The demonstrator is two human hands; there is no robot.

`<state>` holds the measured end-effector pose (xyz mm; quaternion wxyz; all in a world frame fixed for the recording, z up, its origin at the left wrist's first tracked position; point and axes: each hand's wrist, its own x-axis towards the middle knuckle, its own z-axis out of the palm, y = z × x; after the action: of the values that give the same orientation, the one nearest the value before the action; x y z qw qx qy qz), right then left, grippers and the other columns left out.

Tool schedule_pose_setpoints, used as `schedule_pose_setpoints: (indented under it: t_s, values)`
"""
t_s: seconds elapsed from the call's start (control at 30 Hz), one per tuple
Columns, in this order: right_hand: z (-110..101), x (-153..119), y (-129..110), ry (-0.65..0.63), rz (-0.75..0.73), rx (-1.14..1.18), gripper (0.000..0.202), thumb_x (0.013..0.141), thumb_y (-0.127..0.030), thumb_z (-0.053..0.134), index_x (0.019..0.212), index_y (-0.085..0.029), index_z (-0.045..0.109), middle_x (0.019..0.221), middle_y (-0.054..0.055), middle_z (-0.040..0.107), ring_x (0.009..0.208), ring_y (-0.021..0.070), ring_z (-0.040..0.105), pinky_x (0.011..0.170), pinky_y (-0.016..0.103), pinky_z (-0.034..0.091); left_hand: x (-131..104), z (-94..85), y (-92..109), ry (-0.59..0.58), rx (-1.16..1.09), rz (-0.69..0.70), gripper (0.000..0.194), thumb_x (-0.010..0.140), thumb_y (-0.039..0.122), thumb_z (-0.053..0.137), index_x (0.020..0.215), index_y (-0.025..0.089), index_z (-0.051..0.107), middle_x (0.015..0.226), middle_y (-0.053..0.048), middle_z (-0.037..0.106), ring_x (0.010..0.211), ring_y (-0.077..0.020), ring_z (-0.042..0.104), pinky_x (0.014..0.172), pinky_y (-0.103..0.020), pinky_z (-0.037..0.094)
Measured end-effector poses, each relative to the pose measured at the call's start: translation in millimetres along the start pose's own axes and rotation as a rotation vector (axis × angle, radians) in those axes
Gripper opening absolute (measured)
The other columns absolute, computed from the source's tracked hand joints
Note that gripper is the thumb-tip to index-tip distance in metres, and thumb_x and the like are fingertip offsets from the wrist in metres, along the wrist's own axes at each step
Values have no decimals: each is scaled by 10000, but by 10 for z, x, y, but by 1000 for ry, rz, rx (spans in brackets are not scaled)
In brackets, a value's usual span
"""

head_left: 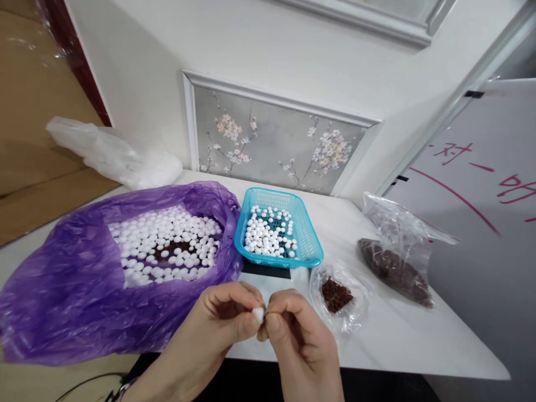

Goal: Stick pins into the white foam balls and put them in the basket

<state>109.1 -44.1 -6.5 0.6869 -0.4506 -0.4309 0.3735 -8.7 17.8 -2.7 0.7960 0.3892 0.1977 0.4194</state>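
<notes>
Soft light, faint shadows, stretched edges

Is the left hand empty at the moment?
No, the left hand pinches a small white ball between its thumb and forefinger, in front of the blue basket.

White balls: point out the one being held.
The ball pinched in the left hand; the others shown lie in the purple bag and blue basket.

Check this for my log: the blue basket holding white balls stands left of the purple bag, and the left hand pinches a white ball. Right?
Wrong side: the head view shows the blue basket right of the purple bag. It holds white balls, and the left hand pinches a white ball.
</notes>
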Motion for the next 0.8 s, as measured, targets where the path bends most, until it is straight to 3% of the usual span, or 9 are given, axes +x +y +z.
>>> schedule_pose_setpoints:
  t_s: [0.23,0.37,0.53,0.8]
  values:
    - [-9,16,-40,7,173,102,224,860,-418,710,806,-221,618,698,-47,569,638,98,567,622,206,484,-22,9,32,15,31,-5,81,696,176,862,729,221,804,730,24,672,636,-111,640,635,-239,499]
    - [-9,41,-31,-6,201,145,260,819,-406,760,796,-217,583,726,-51,561,630,90,560,625,214,491,-42,6,34,41,68,3,72,702,172,856,712,218,801,739,17,680,638,-113,630,636,-246,501]
    - [-36,70,32,-28,211,137,252,858,-409,723,827,-217,563,749,-48,531,662,101,544,648,233,479,-16,-2,-13,79,108,24,75,715,153,845,700,207,795,730,14,683,642,-106,616,638,-232,491]
    - [-124,76,111,-173,242,393,226,920,-439,652,943,-217,615,783,-38,578,675,84,544,688,230,455,20,-12,-35,0,45,-3,31,749,197,825,740,199,794,699,10,689,604,-109,615,623,-241,479]
